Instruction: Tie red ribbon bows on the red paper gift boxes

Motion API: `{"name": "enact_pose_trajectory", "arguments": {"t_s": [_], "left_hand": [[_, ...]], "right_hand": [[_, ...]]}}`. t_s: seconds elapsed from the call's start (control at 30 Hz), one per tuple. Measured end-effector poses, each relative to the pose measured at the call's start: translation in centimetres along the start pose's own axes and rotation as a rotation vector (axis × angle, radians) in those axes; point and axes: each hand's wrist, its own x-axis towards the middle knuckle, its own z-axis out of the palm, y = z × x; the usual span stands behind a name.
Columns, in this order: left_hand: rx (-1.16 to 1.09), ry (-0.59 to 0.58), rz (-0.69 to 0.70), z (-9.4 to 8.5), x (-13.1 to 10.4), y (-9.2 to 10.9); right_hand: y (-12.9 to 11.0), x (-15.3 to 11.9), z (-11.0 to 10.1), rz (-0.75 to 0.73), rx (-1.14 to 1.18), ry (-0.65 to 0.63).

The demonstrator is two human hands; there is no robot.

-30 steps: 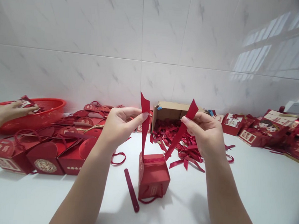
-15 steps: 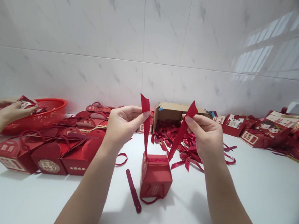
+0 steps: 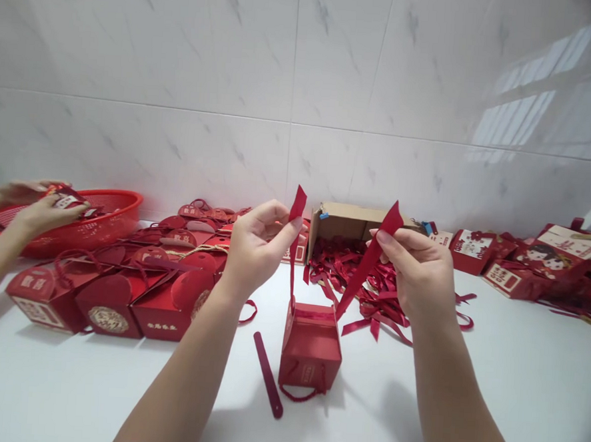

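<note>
On the white table lies a flat dark-red strip with rounded ends. Just beside it rests a small red paper box. Above this box, the left hand and the right hand each pinch one end of a red fabric ribbon, apparently to keep both lengths straight and apart. Behind, a brown cardboard box opens forward, perhaps so that the loose ribbons are within reach.

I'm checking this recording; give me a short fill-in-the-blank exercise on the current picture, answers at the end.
1. The left hand and right hand each pinch one ____ of the red ribbon.
2. In the picture, a dark red strip lies to the ____ of the small red box.
3. Loose ribbons spill from an open brown box made of ____.

Missing words: end; left; cardboard.
</note>
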Motion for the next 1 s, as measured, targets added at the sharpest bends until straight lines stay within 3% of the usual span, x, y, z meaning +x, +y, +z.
{"name": "enact_pose_trajectory", "arguments": {"t_s": [0.23,0.33,0.53,0.8,1.0], "left_hand": [[-0.227,-0.071,-0.125,0.3,0.1,0.1],[-0.139,-0.031,-0.145,0.2,0.1,0.0],[0.024,0.011,-0.074,-0.1,-0.2,0.3],[0.075,-0.095,0.013,-0.9,0.0,0.7],[0.017,0.016,0.063,-0.9,0.0,0.1]], "right_hand": [[0.0,0.1,0.0,-0.002,-0.012,-0.016],[-0.1,0.1,0.0,-0.001,-0.014,-0.017],[-0.2,0.1,-0.1,0.023,-0.004,-0.043],[-0.3,0.3,-0.2,0.134,0.048,-0.065],[-0.6,0.1,-0.3,0.146,0.04,-0.078]]}}
